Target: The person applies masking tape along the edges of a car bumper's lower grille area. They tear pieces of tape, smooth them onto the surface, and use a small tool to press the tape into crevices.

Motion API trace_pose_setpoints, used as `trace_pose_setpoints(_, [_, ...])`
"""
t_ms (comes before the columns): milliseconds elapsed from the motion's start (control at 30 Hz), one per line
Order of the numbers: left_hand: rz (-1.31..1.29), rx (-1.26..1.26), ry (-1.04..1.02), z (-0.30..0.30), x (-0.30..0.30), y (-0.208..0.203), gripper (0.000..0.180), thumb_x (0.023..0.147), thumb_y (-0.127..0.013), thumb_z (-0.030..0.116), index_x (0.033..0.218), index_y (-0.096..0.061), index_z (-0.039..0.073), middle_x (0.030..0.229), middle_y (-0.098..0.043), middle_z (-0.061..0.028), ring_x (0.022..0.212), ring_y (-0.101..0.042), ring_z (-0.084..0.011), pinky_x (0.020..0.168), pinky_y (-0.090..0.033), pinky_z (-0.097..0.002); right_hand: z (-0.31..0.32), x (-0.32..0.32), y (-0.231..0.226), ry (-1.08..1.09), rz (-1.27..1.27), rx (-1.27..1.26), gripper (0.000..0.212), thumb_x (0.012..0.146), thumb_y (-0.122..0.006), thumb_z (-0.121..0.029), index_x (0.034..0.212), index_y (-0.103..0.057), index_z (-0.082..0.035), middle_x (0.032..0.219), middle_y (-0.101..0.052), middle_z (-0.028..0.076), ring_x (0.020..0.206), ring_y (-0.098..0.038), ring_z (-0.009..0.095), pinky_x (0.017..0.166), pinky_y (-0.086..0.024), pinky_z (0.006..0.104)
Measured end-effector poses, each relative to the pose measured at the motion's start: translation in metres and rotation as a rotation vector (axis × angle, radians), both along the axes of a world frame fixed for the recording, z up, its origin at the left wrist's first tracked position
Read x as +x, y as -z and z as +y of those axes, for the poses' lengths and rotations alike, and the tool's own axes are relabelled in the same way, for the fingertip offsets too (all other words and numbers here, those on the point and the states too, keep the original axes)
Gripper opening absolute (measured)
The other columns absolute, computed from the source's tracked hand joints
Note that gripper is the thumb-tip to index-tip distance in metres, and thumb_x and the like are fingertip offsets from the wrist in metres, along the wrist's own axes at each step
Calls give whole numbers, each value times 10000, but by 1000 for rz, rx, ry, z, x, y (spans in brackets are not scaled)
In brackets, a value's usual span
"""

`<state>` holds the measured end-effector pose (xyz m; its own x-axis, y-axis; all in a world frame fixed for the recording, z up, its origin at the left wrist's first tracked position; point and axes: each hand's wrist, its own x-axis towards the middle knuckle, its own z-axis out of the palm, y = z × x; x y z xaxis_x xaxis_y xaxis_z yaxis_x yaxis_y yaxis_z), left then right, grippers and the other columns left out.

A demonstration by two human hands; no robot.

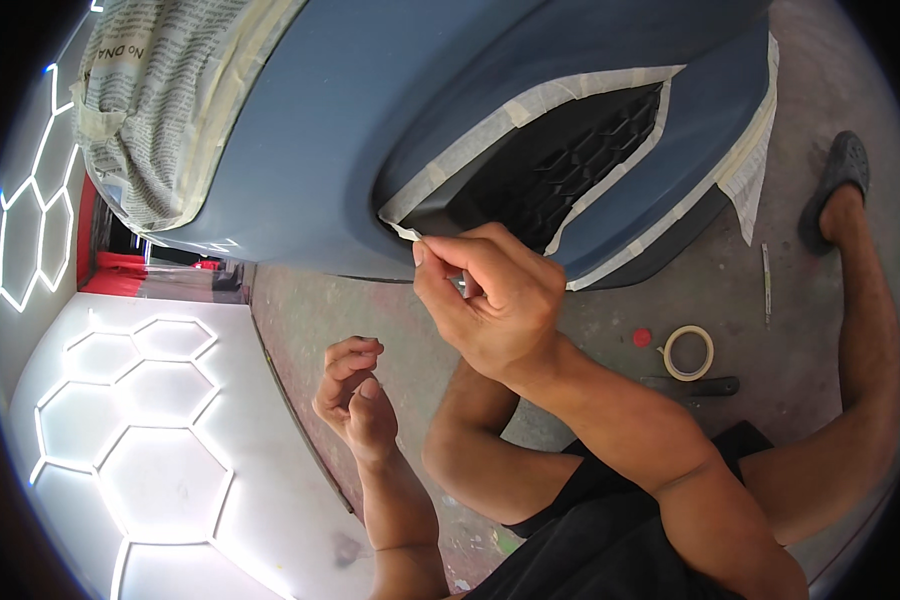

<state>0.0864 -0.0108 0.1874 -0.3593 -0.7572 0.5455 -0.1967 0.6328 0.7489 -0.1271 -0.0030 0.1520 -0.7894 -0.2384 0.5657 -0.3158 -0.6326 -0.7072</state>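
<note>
A blue-grey car bumper fills the upper middle. Its dark opening with a honeycomb grille is edged with cream masking tape. At the opening's lower left corner, my right hand pinches a loose end of the masking tape between thumb and forefinger. My left hand is raised below and to the left, apart from the bumper. Its fingers are half curled, with the thumb separate and nothing visible in them.
Printed paper, taped down, covers a part at the upper left. On the floor to my right lie a tape roll, a red round piece, a dark-handled tool and a thin pale stick. Hexagonal lights line the left wall.
</note>
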Motion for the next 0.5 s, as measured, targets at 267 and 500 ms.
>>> trace_pose_setpoints(267, [-15,14,25,5,0,4,311,878,-720,184,1064,-725,-66,1174,-683,-207,1067,-659,-277,949,-506,-384,-10,0,2,60,69,-63,147,820,-850,40,914,-749,-11,738,-696,50,505,-578,97,423,-414,248])
trace_pose_setpoints(500, [-18,17,20,7,-2,7,290,875,-718,168,1045,-730,-66,1167,-694,-206,1046,-669,-268,924,-519,-380,-14,3,3,89,87,-70,162,817,-851,38,932,-750,-16,725,-683,48,523,-613,128,451,-454,266])
